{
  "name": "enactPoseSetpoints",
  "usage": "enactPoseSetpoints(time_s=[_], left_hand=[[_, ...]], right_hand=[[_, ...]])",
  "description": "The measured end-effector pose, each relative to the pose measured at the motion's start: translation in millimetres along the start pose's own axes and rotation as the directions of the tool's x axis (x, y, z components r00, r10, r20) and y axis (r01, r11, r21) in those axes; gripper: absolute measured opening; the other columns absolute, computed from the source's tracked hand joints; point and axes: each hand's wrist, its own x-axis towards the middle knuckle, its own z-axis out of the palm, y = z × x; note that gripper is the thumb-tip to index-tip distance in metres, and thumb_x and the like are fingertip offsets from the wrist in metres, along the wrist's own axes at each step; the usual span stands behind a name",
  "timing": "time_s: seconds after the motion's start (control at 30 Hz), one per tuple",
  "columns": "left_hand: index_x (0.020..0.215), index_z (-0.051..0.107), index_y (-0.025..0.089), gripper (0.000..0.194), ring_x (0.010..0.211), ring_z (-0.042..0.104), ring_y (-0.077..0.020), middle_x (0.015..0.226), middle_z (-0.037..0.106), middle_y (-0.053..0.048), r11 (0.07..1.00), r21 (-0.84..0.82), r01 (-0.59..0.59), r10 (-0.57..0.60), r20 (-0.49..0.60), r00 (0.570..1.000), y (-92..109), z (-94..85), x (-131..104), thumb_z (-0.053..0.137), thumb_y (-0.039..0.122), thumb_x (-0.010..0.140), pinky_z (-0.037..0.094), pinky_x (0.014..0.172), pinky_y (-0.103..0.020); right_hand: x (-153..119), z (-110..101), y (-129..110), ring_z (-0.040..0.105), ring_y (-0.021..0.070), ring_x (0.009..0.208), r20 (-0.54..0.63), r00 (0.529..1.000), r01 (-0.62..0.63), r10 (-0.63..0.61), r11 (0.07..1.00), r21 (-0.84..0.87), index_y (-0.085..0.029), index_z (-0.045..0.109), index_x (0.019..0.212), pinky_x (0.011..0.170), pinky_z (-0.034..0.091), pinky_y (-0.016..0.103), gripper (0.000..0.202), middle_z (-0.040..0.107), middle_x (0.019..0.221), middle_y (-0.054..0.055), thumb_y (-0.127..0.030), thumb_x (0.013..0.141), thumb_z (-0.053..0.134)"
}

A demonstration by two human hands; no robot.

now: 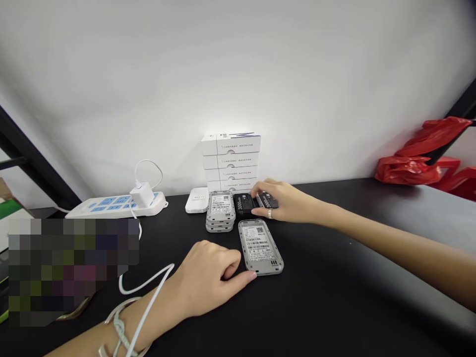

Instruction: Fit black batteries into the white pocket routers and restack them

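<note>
My left hand [211, 275] rests low over the black table, fingers loosely curled and thumb stretched out. Its thumb tip touches the near edge of a grey device shell [260, 245] that lies face up with a printed label inside. Further back, my right hand [282, 201], with a ring on one finger, has thumb and fingers closed around a dark battery [268, 200] marked 3000; part of it is hidden by the hand. Just left of the fingertips lies another black battery [244, 204]. Beside it stands a small stack of grey device shells [220, 208].
White boxes [232, 161] are stacked against the wall. Left of the shells sits a pile of flat white covers [197, 200]. A power strip [115, 204] holds a white charger [142, 194], whose cable crosses my left wrist. Red plastic bags [412, 161] hang at right.
</note>
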Motion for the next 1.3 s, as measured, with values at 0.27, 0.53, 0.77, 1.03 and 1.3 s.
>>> enactPoseSetpoints(time_s=[0.27,0.53,0.77,1.03,1.3], left_hand=[[0.057,0.038,0.014,0.045,0.046,0.031,-0.0073,0.047,0.039,0.005,1.000,-0.016,0.020,-0.019,0.013,1.000,0.0,-0.8,0.3,0.049,0.047,0.085,0.021,0.051,-0.024],[0.057,0.037,0.014,0.044,0.047,0.031,-0.0080,0.048,0.040,0.004,1.000,-0.015,0.020,-0.020,0.016,1.000,0.2,-0.1,-0.5,0.049,0.047,0.085,0.020,0.051,-0.025],[0.057,0.038,0.014,0.044,0.047,0.031,-0.0072,0.048,0.040,0.005,0.999,-0.010,0.045,-0.044,0.030,0.999,0.7,-0.5,0.1,0.050,0.046,0.085,0.020,0.050,-0.025],[0.057,0.037,0.014,0.045,0.046,0.030,-0.0073,0.048,0.039,0.005,0.999,0.010,0.041,-0.041,0.023,0.999,0.6,-0.4,1.6,0.049,0.047,0.085,0.020,0.049,-0.025],[0.057,0.037,0.014,0.045,0.046,0.030,-0.0070,0.048,0.039,0.005,0.999,0.011,0.035,-0.036,0.021,0.999,0.5,-0.3,0.7,0.049,0.047,0.085,0.020,0.049,-0.024]], right_hand=[[16.9,13.5,8.6,0.052,0.0230,0.100,0.022,0.999,-0.042,0.041,0.998,0.048,-0.016,0.050,0.105,0.088,0.043,0.037,0.049,0.056,0.108,0.011,-0.050,0.073,0.064],[19.7,9.9,10.5,0.053,0.0215,0.106,0.061,0.998,-0.012,0.002,0.987,0.162,-0.018,0.048,0.111,0.093,0.043,0.038,0.058,0.057,0.114,0.008,-0.047,0.066,0.071],[11.9,13.2,12.1,0.053,0.0239,0.108,0.014,0.991,-0.134,0.136,0.945,0.297,-0.020,0.044,0.109,0.089,0.044,0.040,0.067,0.057,0.113,0.010,-0.039,0.054,0.079],[-28.7,3.6,-12.9,0.051,0.0219,0.108,0.063,0.994,-0.104,0.088,0.941,0.321,-0.024,0.047,0.110,0.089,0.043,0.036,0.063,0.054,0.116,0.004,-0.042,0.057,0.076],[-40.3,6.9,-21.9,0.048,0.0206,0.102,0.178,0.977,-0.167,0.119,0.944,0.285,-0.027,0.045,0.115,0.086,0.043,0.034,0.065,0.050,0.118,0.001,-0.052,0.061,0.073]])
